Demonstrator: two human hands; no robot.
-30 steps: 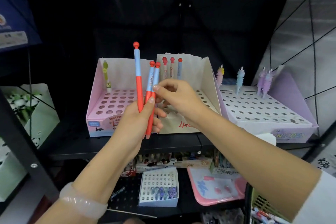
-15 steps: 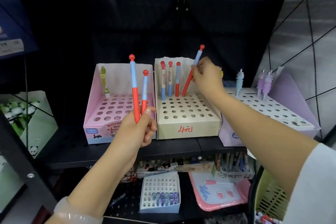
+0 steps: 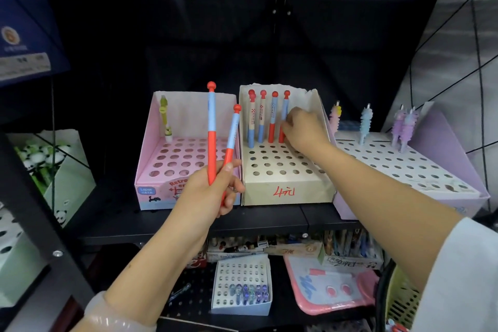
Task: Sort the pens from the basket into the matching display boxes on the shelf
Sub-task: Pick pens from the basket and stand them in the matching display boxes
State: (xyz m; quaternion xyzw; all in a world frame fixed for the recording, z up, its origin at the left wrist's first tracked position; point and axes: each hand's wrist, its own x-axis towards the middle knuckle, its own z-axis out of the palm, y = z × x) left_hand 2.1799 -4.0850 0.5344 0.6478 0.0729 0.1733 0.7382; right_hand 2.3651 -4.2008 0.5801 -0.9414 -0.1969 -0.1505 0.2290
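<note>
I am looking down at a dark metal shelf (image 3: 269, 217) that carries three display boxes with rows of round holes. My left hand (image 3: 207, 191) is raised in front of the shelf, its fingers clenched around two red-and-blue pens (image 3: 211, 137) that stand up out of the fist, one tall and near upright, the other shorter and tilted right. Both have a red ball cap.

My right hand (image 3: 303, 129) reaches into the cream box (image 3: 283, 188) in the middle, its fingers grasping the lower part of the rightmost pen (image 3: 285, 108) in the back row. That pen stands upright in a hole beside three or four matching pens (image 3: 262, 118); the leftmost two overlap and I cannot count them for sure. The front of the cream box bears red handwriting that reads "4" and a character I cannot make out.

The pink box (image 3: 159, 188) to the left shows a blue "Laper" label and red lettering beginning "Retro", the rest hidden by my left hand. A single yellow-green pen (image 3: 164, 116) stands in its back left corner. The lilac box (image 3: 442, 159) to the right holds a few pastel ridged pens (image 3: 365, 124); its printing is too blurred to read.

At the bottom right edge the rim of a yellow-green basket (image 3: 401, 302) shows.
</note>
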